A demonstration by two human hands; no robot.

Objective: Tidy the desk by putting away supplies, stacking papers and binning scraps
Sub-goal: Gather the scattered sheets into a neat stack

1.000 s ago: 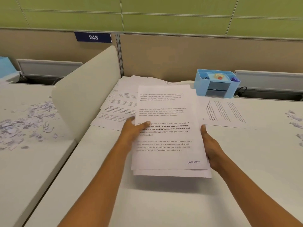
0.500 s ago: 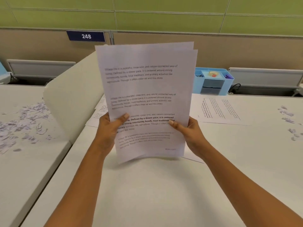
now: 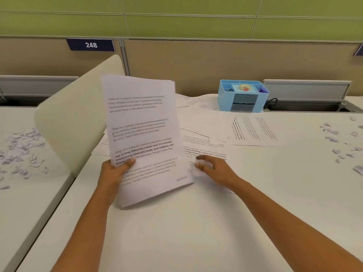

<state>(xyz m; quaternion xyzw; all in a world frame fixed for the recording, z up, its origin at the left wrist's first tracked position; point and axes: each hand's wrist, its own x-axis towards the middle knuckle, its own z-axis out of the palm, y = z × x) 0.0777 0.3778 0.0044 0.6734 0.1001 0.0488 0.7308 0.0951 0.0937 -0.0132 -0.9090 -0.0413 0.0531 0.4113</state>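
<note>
The desk (image 3: 196, 232) was the largest item, a pale surface running from the near edge to the far partition. A cream divider panel (image 3: 74, 118) stood along its left side and separated it from the neighbouring desk (image 3: 23, 203).

Loose sheets (image 3: 255, 130) lay flat across the far half of the desk, overlapping at several angles. None of them had been squared together.

The held stack (image 3: 141, 134) was a group of printed pages raised off the desk left of centre, tilted with its top leaning left. Its lower corner was close to the surface.

A blue organiser (image 3: 242, 96) stood at the far edge, right of centre, with small supplies already in its compartments.

My left hand (image 3: 115, 171) gripped the held stack at its lower left edge, thumb across the front page. My right hand (image 3: 214, 169) was off the stack, fingers loosely curved and holding nothing, above a loose sheet just right of the stack. Blur hid whether the fingertips touched that sheet.

Paper scraps (image 3: 334, 138) were scattered at the far right of the desk. More scraps (image 3: 19, 150) covered the neighbouring desk.

A tape roll (image 3: 244, 87) sat in the top of the organiser.

Assessment: supplies appeared put away. Stacking was partly done, and I judged the sheet under my right hand to be the next to collect. No scraps had been binned, and no bin was in view.
</note>
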